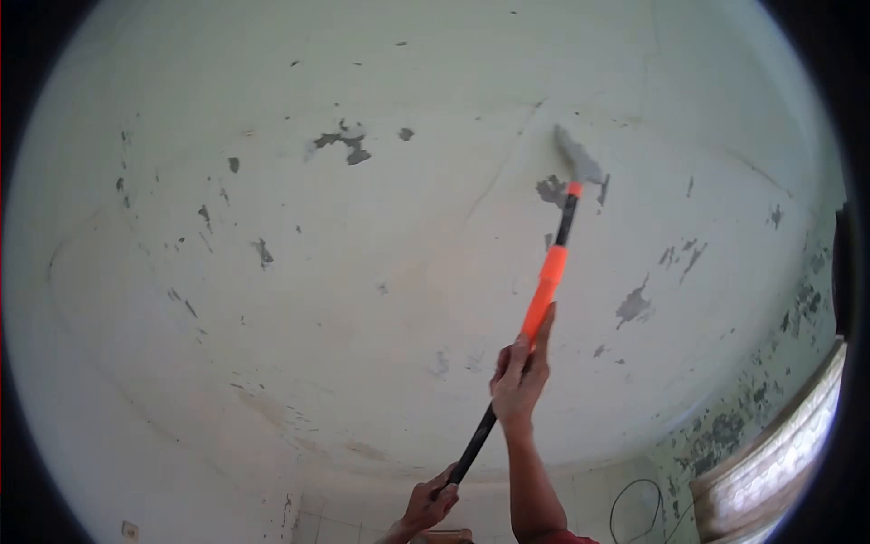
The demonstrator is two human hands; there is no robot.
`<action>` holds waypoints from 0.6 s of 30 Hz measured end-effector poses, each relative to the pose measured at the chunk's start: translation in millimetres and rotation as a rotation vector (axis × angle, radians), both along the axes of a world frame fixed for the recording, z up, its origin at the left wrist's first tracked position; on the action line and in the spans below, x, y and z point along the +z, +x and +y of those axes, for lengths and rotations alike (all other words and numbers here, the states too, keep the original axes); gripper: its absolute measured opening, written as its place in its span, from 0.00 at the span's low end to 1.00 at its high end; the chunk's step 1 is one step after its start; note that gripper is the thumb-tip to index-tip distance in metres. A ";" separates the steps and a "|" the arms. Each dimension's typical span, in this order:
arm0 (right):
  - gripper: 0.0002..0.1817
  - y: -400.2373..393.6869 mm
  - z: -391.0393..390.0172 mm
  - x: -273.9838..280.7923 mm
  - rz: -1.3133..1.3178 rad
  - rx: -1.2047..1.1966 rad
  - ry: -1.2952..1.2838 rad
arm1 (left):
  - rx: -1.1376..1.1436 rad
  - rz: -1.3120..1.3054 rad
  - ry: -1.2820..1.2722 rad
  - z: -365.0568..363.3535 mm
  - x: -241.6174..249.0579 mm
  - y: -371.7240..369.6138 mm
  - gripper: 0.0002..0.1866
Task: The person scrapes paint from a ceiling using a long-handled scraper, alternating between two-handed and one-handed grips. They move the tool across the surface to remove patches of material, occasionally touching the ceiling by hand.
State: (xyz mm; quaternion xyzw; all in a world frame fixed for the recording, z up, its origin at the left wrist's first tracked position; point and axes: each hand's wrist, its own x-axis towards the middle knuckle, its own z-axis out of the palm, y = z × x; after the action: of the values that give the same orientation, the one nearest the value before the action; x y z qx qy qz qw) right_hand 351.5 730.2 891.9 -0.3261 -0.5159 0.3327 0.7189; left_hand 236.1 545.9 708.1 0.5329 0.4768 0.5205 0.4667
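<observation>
We've got the scraper (542, 292) up against the ceiling (362, 272), blade at the far right. Right hand (521, 376) wrapped round the orange grip, left hand (429, 500) clenching the black pole lower down.

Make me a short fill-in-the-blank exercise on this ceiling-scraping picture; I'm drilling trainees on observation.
1. The right hand grips the pole's ____ sleeve.
2. The left hand holds the long-handled scraper on its ____ lower part.
3. The scraper's blade is pressed against the ____.
4. On the ceiling, grey patches show where ____ has come off.

Missing words: orange; black; ceiling; paint
</observation>
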 end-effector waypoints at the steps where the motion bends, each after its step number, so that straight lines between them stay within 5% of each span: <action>1: 0.33 7.3 12.3 16.5 -0.008 -0.073 0.045 | -0.024 -0.001 -0.008 8.5 13.4 2.8 0.27; 5: 0.31 8.3 11.2 44.3 -0.141 -0.189 0.018 | -0.002 -0.003 -0.083 27.6 33.0 19.7 0.27; 7: 0.32 10.6 -1.3 33.7 -0.185 -0.176 0.015 | -0.033 -0.221 -0.128 16.5 16.5 27.3 0.27; 10: 0.32 6.4 3.7 30.5 -0.249 -0.199 0.016 | -0.003 -0.253 0.075 25.5 1.1 33.9 0.29; 12: 0.32 6.9 17.1 33.8 -0.280 -0.281 0.104 | -0.005 -0.026 0.117 47.9 -8.3 30.0 0.28; 18: 0.31 19.2 8.8 71.7 -0.256 -0.219 0.022 | -0.088 -0.179 0.029 41.1 39.2 47.9 0.28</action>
State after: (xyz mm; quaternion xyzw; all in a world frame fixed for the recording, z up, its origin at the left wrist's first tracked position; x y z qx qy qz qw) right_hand 370.8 738.9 963.6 -0.4122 -0.5684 0.2025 0.6826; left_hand 284.0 587.0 747.4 0.5116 0.4016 0.5518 0.5221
